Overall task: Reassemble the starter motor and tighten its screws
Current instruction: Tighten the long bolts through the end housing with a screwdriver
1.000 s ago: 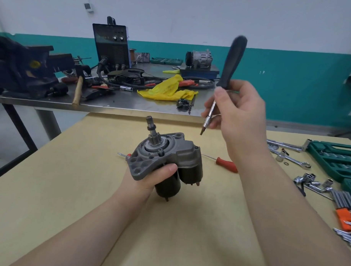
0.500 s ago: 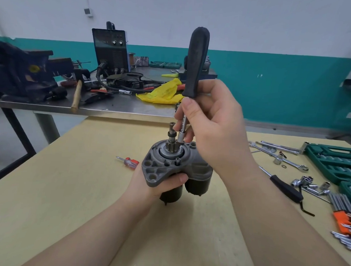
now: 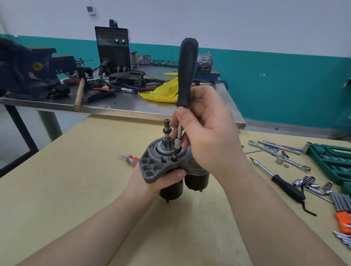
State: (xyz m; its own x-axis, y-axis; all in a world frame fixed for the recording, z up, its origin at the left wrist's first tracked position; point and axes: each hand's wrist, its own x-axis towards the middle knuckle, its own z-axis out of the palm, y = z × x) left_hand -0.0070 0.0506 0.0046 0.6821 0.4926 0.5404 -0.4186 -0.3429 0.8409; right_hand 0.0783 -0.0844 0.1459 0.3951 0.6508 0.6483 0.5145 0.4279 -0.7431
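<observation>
**Two hands, one starter motor, one driver on a screw**

One starter motor (image 3: pixel 165 166) stands nose-up on the pale wooden table (image 3: pixel 49 188), its pinion shaft (image 3: pixel 167 130) pointing straight up and its two dark cylindrical bodies hanging below the grey cast flange. One left hand (image 3: pixel 159 180) comes up from below and wraps around the flange and upper body, thumb curled over the front edge, holding the motor steady just above the tabletop. One right hand (image 3: pixel 206 138) grips a black-handled screwdriver (image 3: pixel 186 73), which stands nearly upright; thumb and fingers pinch the metal shank low down while the handle rises above the knuckles. The bit tip sits at one screw (image 3: pixel 174 158) in the flange face, just beside the pinion.

One small red-handled screwdriver (image 3: pixel 130 158) lies on the table to the left of the motor, apart from it. To the right lie one long black-handled driver (image 3: pixel 284 184), several wrenches (image 3: pixel 279 154), a loose cluster of sockets (image 3: pixel 312 182) too bunched to count surely, one orange hex key set (image 3: pixel 344 220) and a green tool case (image 3: pixel 336 160). Behind, one steel bench (image 3: pixel 119 107) carries one dark vise (image 3: pixel 23 69), one hammer (image 3: pixel 79 94), one welding unit (image 3: pixel 114 47) and one yellow cloth (image 3: pixel 164 91).
</observation>
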